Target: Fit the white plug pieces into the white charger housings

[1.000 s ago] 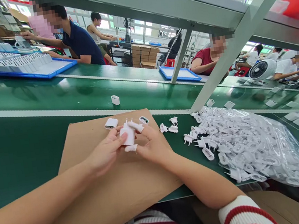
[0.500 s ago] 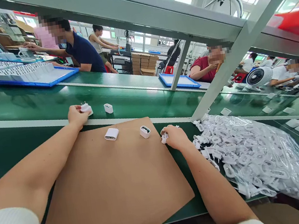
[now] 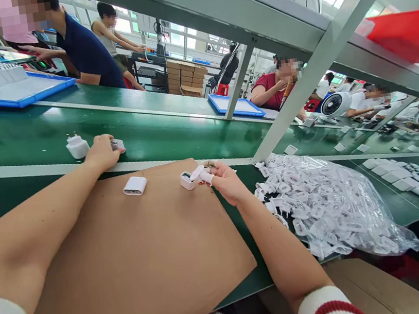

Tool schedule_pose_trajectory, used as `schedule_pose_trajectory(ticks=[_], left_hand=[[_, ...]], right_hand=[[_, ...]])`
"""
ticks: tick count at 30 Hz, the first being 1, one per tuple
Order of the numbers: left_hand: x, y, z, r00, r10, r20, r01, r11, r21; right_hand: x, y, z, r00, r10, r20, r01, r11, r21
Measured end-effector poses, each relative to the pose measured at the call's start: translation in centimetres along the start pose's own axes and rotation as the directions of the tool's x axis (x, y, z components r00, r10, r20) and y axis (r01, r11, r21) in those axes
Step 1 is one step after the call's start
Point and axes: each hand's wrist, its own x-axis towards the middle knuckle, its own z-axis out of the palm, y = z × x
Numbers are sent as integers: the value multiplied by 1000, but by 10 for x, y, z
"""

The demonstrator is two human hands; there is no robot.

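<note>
My left hand (image 3: 101,151) reaches out onto the green belt (image 3: 15,137), its fingers curled over a small white charger housing (image 3: 118,144). Just left of that hand, a finished white charger (image 3: 76,146) stands on the belt with its prongs up. My right hand (image 3: 222,180), with white finger cots on, is at the far edge of the brown cardboard sheet (image 3: 130,261). Its fingertips pinch the edge of another open white housing (image 3: 186,181). A third white housing (image 3: 134,185) lies flat on the cardboard between my hands.
A clear bag of white plug parts (image 3: 328,202) spills open to the right, with loose pieces at its near edge. A slanted grey frame post (image 3: 284,110) rises behind it. Blue trays (image 3: 9,91) and several seated people are across the belt. More white housings (image 3: 391,173) lie at the far right.
My left hand set the finished charger down on the belt and moved right onto the small housing. My right hand came back from the loose plug parts to the housing on the cardboard.
</note>
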Motion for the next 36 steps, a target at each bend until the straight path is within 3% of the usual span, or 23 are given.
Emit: schedule_pose_trajectory(ticks=[2, 5, 8, 11, 13, 15, 17, 18, 19, 21, 23, 25, 30, 36], left_hand=[[-7, 14, -6, 997, -57, -50, 60, 996, 69], [-39, 53, -12, 998, -5, -67, 15, 989, 150], [-94, 91, -5, 997, 68, 29, -72, 985, 157], [-154, 110, 15, 974, 117, 195, -131, 990, 58], [-183, 115, 29, 947, 117, 300, -112, 993, -35], [-200, 117, 41, 929, 70, 364, -36, 994, -101], [-204, 116, 47, 926, 25, 377, 25, 992, -126], [-204, 115, 48, 926, 16, 376, 36, 991, -131], [-203, 114, 47, 925, 14, 379, 42, 989, -140], [-200, 110, 45, 912, 24, 409, 50, 984, -170], [-198, 106, 43, 893, 38, 449, 60, 978, -201], [-198, 103, 41, 880, 47, 472, 62, 975, -213], [-200, 102, 44, 894, 28, 447, 94, 964, -249], [-197, 121, 49, 923, -134, 361, 179, 979, -94]], right_hand=[[-3, -6, 4, 998, -19, 55, 18, 1000, 20], [-9, -12, 9, 992, -20, 124, 20, 1000, -1], [-15, -14, 14, 984, 25, 175, -14, 998, -60], [-24, -10, 20, 980, 52, 194, 3, 962, -274], [-29, -5, 24, 980, 4, 201, 102, 851, -515], [-32, 1, 26, 966, -40, 255, 217, 662, -717], [-33, 7, 28, 950, -27, 310, 280, 510, -813], [-32, 10, 29, 948, -14, 318, 283, 489, -825], [-31, 13, 30, 953, -3, 304, 263, 511, -819], [-29, 16, 32, 977, 23, 212, 146, 656, -740], [-27, 17, 35, 992, 68, 107, 6, 821, -571], [-26, 15, 40, 995, 94, 39, -72, 917, -392], [-29, 10, 53, 995, 92, 35, -88, 989, -122], [-34, 12, 61, 981, 187, 49, -183, 981, -65]])
